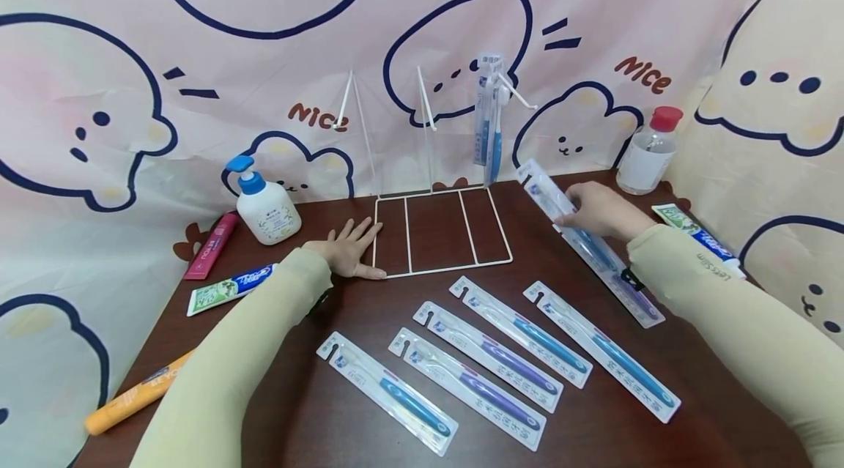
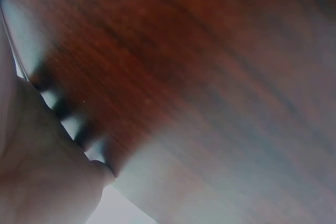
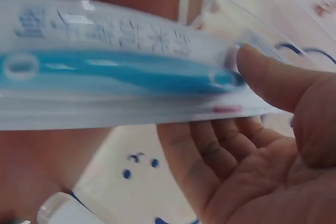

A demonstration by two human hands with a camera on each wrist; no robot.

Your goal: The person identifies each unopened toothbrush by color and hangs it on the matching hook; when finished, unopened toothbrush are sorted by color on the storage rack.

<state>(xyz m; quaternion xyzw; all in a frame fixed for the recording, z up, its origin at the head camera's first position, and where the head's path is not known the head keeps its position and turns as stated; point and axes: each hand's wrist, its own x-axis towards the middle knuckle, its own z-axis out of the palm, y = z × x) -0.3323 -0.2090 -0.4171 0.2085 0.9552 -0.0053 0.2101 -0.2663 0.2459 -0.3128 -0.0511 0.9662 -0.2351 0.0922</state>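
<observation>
My right hand (image 1: 593,210) grips a packaged blue toothbrush (image 1: 552,201) at the table's right, thumb (image 3: 273,77) on top and fingers beneath the pack (image 3: 131,77). The pack slants from near the rack toward my right sleeve. My left hand (image 1: 349,248) lies flat on the table with fingers spread, touching the left edge of the white wire rack's base (image 1: 442,234). In the left wrist view only my palm (image 2: 42,171) and blurred wood show. One packaged toothbrush (image 1: 491,124) hangs from the rack's right hook. Several more packs (image 1: 491,354) lie side by side at the front.
A white pump bottle (image 1: 267,208), pink tube (image 1: 211,244), toothpaste box (image 1: 231,286) and orange tube (image 1: 135,395) sit at the left. A clear bottle with red cap (image 1: 649,149) and another toothpaste box (image 1: 702,241) stand at the right. A printed cloth backdrop hangs behind.
</observation>
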